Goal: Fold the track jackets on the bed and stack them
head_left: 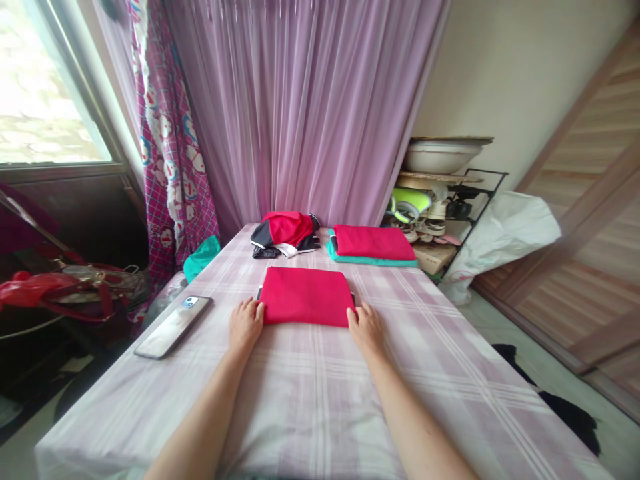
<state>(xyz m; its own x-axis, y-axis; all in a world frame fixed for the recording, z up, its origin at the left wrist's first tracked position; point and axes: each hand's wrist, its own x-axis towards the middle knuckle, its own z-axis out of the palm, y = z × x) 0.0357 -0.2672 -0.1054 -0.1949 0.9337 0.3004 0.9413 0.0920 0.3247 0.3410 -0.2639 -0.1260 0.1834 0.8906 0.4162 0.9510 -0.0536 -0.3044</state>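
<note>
A folded red garment (306, 297) lies flat on the table in front of me, with thin dark and white edges showing at both sides. At its near left corner is my left hand (246, 325), thumb against the cloth and fingers curled along the side. My right hand (367, 327) grips the near right corner in the same way. Behind it, to the right, a folded red garment rests on a teal one, making a neat stack (373, 245). A loose heap of red, black and white clothing (287, 233) sits at the back of the table.
A phone (173, 327) lies face down on the checked tablecloth (320, 400) at the left. Teal cloth (201, 259) hangs by the left edge. Beyond the table are a purple curtain (310, 113), a shoe rack (440, 213) with a basin (443, 155), and a white bag (505, 240).
</note>
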